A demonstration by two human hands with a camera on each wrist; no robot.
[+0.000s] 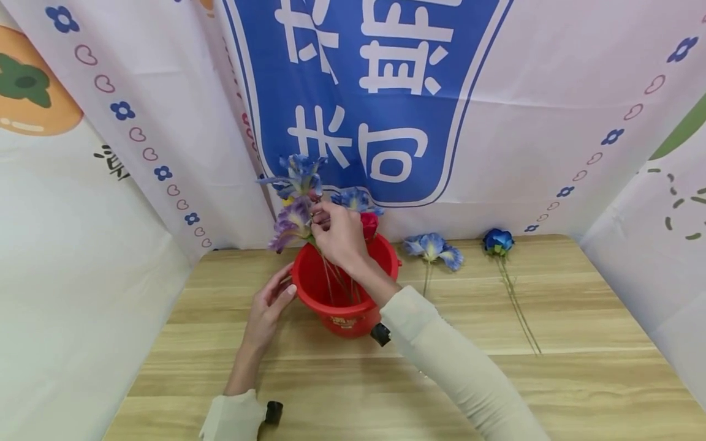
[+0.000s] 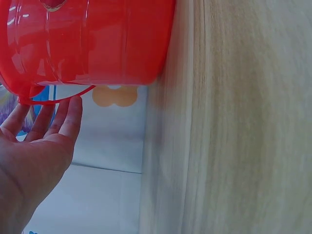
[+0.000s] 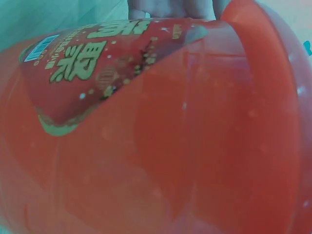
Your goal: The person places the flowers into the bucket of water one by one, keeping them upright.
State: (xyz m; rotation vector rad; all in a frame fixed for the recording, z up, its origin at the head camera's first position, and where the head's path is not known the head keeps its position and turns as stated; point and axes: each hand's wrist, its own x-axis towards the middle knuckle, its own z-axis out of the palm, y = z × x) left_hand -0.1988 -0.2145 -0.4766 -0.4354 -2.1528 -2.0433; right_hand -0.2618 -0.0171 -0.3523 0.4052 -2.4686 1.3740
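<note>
A red plastic bucket stands upright on the table with several artificial flowers in it. Above its left side rise a blue iris and a purple iris; a red rose shows by the far rim. My right hand is over the bucket, thumb and fingertips pinching a flower stem beside the purple iris. Against the bucket's left rim rests my left hand; in the left wrist view its extended fingers touch the rim and thin handle. The bucket wall fills the right wrist view.
Right of the bucket, a light-blue iris and a dark-blue rose lie on the wooden table, stems toward me. A printed cloth hangs behind the table's far edge.
</note>
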